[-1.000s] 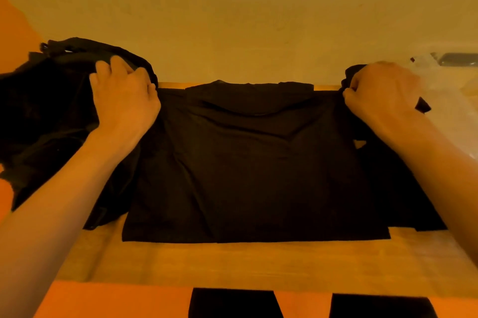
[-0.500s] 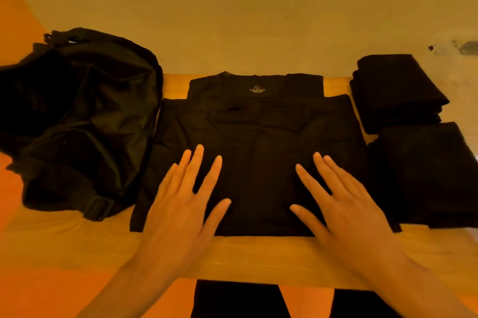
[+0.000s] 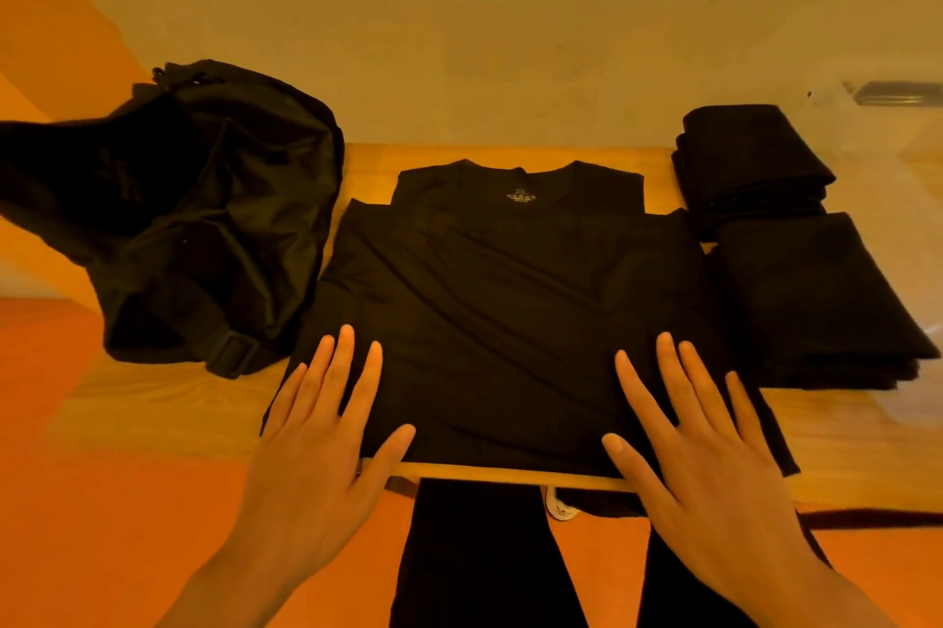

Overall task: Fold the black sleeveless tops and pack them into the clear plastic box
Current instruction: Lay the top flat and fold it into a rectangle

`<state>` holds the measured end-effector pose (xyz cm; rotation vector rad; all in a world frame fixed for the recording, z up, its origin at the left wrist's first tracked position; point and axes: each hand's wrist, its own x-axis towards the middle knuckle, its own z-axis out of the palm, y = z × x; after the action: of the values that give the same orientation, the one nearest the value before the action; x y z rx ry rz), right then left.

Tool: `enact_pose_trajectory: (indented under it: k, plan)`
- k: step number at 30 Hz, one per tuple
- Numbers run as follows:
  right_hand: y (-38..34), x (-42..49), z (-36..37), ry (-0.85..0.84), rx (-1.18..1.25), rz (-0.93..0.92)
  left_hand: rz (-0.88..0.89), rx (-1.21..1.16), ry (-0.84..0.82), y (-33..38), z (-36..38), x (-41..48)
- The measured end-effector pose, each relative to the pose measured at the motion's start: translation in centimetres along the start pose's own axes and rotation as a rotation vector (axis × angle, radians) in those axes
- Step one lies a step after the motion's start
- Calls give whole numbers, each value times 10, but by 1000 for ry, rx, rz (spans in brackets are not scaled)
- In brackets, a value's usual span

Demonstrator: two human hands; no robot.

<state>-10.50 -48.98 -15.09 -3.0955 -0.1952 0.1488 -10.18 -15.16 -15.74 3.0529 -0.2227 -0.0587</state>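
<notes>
Both hands — left hand (image 3: 316, 449), right hand (image 3: 699, 454) — fingers spread flat on the floppy black sleeveless top (image 3: 510, 300); probably best pinched at the hem corners.

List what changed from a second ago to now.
Both hands left the top's far corners and came back to its near hem: left hand and right hand now lie flat and open. The bag and folded stacks stayed put.

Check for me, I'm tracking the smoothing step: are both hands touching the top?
Touching. The head view shows left hand and right hand lying flat on the black top.
</notes>
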Motion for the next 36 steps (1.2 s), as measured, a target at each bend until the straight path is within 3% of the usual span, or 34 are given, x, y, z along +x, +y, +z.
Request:
enact_pose_trajectory:
  k: [5, 8, 10, 15, 19, 23, 28, 36]
  plan:
    - [-5, -4, -27, 19, 68, -16, 3, -77, 13, 6, -15, -15]
    - [-7, 45, -69, 205, 185, -53, 53, -243, 159, -3, -45, 23]
    - [-6, 97, -95, 164, 181, -85, 123, -300, 200, -14, -64, 69]
    - [-1, 207, -110, -127, -25, -44, 86, 43, -39, -37, -83, 182]
    - [8, 230, -107, -251, -82, -99, 107, 97, -176, -44, -83, 215]
    - [16, 233, -101, -243, -45, -125, 119, 66, -221, -44, -82, 224]
    - [24, 237, -100, -244, 60, -19, 115, -29, -243, -44, -87, 229]
    - [20, 240, -100, -207, 6, 49, -40, -123, -206, -47, -94, 239]
